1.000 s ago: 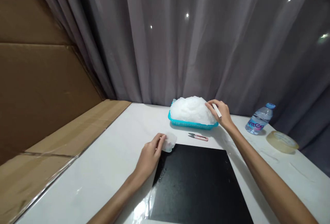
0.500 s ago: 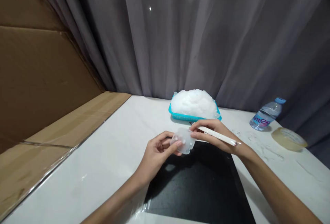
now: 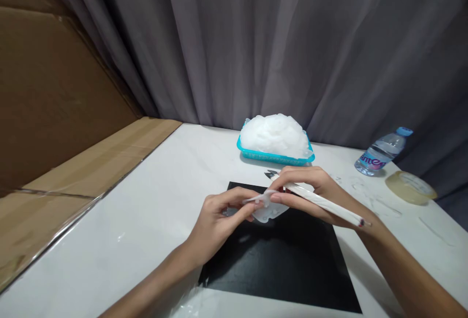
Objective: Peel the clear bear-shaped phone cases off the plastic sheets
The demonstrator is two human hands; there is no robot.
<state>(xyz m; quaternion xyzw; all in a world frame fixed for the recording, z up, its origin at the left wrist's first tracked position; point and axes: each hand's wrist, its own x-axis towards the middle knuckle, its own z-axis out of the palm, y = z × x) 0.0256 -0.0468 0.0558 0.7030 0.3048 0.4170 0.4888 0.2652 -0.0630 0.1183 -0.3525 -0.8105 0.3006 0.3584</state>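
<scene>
Between my hands is a thin, translucent white plastic piece with a wavy edge and small bumps, held above a black mat. My left hand is closed, pinching its left side between thumb and fingers. With thumb and fingertips my right hand pinches the upper right part. That same hand also carries a slim white-handled tool lying across the palm towards the wrist. Its dark, pointed tip, which looks split in two, sticks out past the fingers; its exact kind I cannot make out.
Behind the hands, a blue basket is heaped with white translucent pieces. To the right are a water bottle, a roll of clear tape and bits of clear scrap. Cardboard borders the white table on the left.
The plastic piece has turned from nearly face-on to a slanted, partly folded-looking pose. My right hand has tilted, and the tool's dark tip now shows more. The camera view has shifted slightly.
</scene>
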